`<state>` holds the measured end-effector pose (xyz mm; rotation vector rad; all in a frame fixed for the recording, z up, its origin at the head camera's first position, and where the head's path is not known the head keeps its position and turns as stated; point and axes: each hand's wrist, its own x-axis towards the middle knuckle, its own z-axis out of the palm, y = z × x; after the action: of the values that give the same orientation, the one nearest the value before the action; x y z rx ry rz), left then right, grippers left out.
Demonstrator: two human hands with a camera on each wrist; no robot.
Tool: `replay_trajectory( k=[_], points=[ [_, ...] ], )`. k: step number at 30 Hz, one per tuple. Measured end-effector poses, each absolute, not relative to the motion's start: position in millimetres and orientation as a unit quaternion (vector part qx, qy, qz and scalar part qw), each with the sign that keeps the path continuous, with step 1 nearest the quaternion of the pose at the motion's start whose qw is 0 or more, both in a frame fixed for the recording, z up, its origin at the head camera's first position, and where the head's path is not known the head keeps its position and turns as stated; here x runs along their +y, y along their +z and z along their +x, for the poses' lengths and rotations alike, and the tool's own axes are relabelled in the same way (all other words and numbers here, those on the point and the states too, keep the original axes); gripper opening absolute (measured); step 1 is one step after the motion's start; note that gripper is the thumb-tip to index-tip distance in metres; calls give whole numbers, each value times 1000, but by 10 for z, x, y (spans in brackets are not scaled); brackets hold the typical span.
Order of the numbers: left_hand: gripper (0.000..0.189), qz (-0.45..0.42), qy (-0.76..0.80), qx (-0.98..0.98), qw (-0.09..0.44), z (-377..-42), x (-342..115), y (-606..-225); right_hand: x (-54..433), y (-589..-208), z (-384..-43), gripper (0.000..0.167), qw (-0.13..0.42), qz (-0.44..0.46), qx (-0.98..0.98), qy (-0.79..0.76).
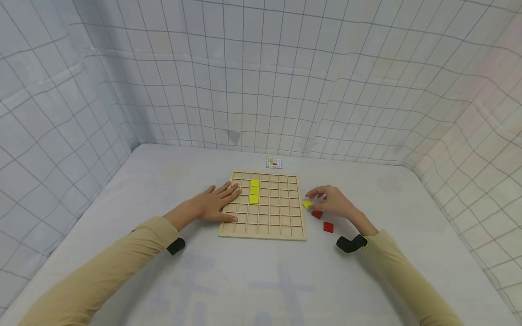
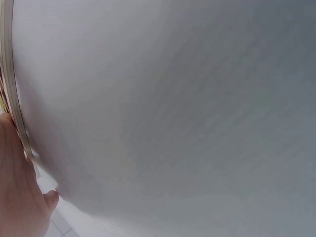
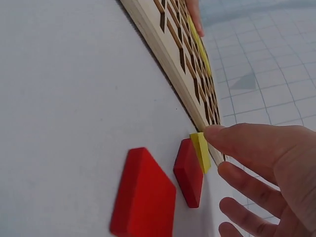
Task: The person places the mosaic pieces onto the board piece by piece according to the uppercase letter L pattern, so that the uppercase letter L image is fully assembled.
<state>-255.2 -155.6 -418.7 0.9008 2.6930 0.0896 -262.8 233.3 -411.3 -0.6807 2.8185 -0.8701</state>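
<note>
A light wooden board with a grid of square recesses (image 1: 269, 222) lies on the table. Spread over its left edge, my left hand (image 1: 216, 204) rests with fingers straight. Three yellow tiles (image 1: 254, 191) sit in a column within the grid. Right of the board lies one loose yellow tile (image 1: 307, 205), with my right hand (image 1: 332, 202) over it. In the right wrist view, the thumb (image 3: 222, 138) reaches the loose tile's edge, while the other fingers stand apart from it, loosely bent. Two red tiles (image 1: 328, 227) lie close by, one partly under that hand in the head view.
A small card with a coloured grid pattern (image 1: 273, 162) lies behind the board. White cloth with dark grid lines (image 1: 261, 81) hangs around the back and sides of the white table (image 1: 244, 280). Black wrist devices (image 1: 351, 244) sit under both forearms.
</note>
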Motion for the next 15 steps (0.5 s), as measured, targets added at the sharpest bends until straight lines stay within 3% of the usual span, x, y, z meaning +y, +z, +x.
replay_trajectory(
  k=[15],
  points=[
    [93,315,31,936,153,-2555,-1543,-4169,2328,-4181,-2646,29,34,-232,937,-259]
  ],
)
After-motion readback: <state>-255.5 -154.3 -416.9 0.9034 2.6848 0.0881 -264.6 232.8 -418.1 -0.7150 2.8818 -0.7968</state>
